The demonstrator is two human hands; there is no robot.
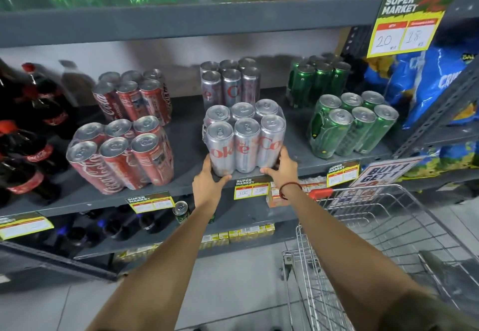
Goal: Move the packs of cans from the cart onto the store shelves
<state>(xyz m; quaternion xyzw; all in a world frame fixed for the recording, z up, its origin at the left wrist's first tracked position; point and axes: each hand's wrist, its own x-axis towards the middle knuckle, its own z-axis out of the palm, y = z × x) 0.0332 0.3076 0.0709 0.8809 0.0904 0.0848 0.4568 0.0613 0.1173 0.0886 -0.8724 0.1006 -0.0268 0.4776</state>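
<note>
The person is setting a silver pack of cans [245, 137] at the front edge of the middle shelf [186, 146], left hand [208, 181] and right hand [282, 166] clasping its lower corners, so the next move is probably to push it back and let go

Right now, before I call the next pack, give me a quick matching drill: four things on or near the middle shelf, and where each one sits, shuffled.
Things:
1. silver pack in both hands
2. front red pack
3. front green pack
4. cart

Places:
A. right part of the middle shelf, near its front edge
B. on the floor at lower right, below the shelf
C. left part of the middle shelf, near its front edge
D. centre of the shelf's front edge, left hand and right hand at its base

Pairs: 1-D, 2-C, 3-A, 4-B
</note>
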